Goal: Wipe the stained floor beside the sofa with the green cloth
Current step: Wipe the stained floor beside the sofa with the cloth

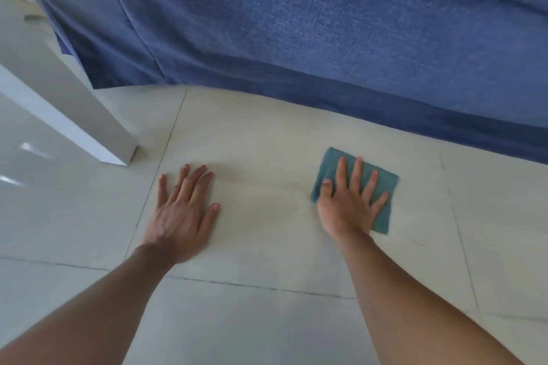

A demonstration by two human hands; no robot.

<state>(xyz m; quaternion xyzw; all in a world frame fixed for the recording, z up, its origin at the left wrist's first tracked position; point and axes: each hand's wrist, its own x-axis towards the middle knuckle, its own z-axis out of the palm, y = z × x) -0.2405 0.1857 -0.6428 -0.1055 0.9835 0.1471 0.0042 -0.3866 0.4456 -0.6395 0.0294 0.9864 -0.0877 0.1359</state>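
Beside the blue fabric sofa [296,24], her flat right hand [347,204] presses the green folded cloth [382,187]; left hand [181,213] rests open, empty. Next, rub towards the faint stain [284,190].

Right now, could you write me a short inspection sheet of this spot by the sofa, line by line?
Surface: pale tiled floor with dark grout lines; a faint brownish smear lies between the two hands.
Job's things: green cloth, folded flat on the floor, near the sofa's base.
Clutter: nothing seen.
Grippers: left hand flat on the bare tile, fingers spread, holding nothing; right hand pressed flat on the cloth, fingers spread.
Cables: nothing seen.
Surroundings: blue sofa with fabric cover reaching down to the floor; a white furniture leg stands at the left.
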